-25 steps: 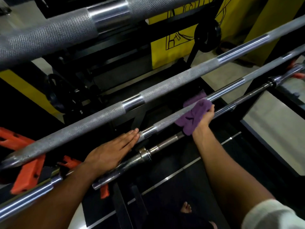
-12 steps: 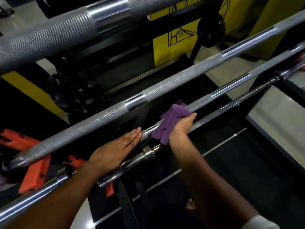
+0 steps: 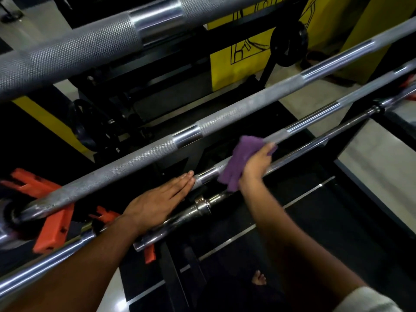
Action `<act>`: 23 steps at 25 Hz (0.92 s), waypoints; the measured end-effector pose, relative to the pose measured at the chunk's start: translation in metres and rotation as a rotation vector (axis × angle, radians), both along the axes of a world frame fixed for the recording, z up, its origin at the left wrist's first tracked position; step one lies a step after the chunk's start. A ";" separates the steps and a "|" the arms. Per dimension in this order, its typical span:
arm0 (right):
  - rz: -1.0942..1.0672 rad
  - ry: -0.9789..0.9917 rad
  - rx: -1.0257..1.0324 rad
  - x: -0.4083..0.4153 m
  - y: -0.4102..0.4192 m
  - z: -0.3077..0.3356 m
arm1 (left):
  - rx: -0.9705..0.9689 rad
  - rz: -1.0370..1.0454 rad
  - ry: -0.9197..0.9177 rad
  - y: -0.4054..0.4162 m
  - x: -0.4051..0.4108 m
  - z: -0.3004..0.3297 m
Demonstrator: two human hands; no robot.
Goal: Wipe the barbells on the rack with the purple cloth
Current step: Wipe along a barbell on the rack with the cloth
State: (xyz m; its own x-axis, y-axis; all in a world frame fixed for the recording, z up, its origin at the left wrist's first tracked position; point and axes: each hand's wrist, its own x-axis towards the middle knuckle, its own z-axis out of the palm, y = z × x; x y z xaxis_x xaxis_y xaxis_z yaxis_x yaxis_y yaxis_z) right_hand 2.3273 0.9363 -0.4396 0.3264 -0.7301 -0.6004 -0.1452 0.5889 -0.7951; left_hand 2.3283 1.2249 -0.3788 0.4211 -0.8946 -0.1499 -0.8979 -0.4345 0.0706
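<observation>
A: Nearest us, what are the hands doing?

B: The left hand [image 3: 157, 200] lies flat, fingers straight, resting on the third barbell [image 3: 313, 117] to steady it. The right hand [image 3: 256, 165] has its fingers curled over the purple cloth [image 3: 238, 163], which is wrapped on that same bar just beyond the left fingertips.

A: How should the wipe be done well?

B: My judgement — keep the cloth folded round the shaft so it covers the underside too, press firmly over the knurling, and run long passes toward the far sleeve while the flat hand stops the bar rolling.

A: And farther off?

B: A thinner bar [image 3: 202, 207] lies just below; a knurled barbell [image 3: 135, 167] and a thicker one [image 3: 78, 55] sit above. Orange brackets [image 3: 54, 226] hold the left ends.

A: Anything unclear?

B: The rack itself is mostly lost in shadow, every bar's right end is cut off — and the right hand is blurred, so I can't see its thumb.
</observation>
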 end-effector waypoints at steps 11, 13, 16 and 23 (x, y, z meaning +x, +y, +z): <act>0.796 0.001 -0.381 -0.093 0.036 0.030 | 0.026 0.064 0.013 -0.001 -0.003 0.002; 0.866 -0.092 -0.436 -0.106 0.024 0.043 | 0.011 0.052 0.025 0.000 -0.001 -0.001; 0.913 -0.196 -0.454 -0.118 0.008 0.069 | -0.009 0.070 0.030 0.000 0.000 -0.002; 1.079 -0.090 -0.666 -0.116 -0.032 0.080 | -0.148 0.251 -0.151 -0.008 -0.006 0.002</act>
State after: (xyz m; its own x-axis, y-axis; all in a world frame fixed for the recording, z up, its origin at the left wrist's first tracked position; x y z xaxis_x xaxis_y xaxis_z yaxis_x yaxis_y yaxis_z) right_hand 2.2113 0.9047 -0.3591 0.9613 -0.2201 -0.1657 -0.2301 -0.3103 -0.9224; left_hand 2.3223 1.2174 -0.3765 0.6386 -0.7676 0.0552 -0.7694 -0.6383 0.0238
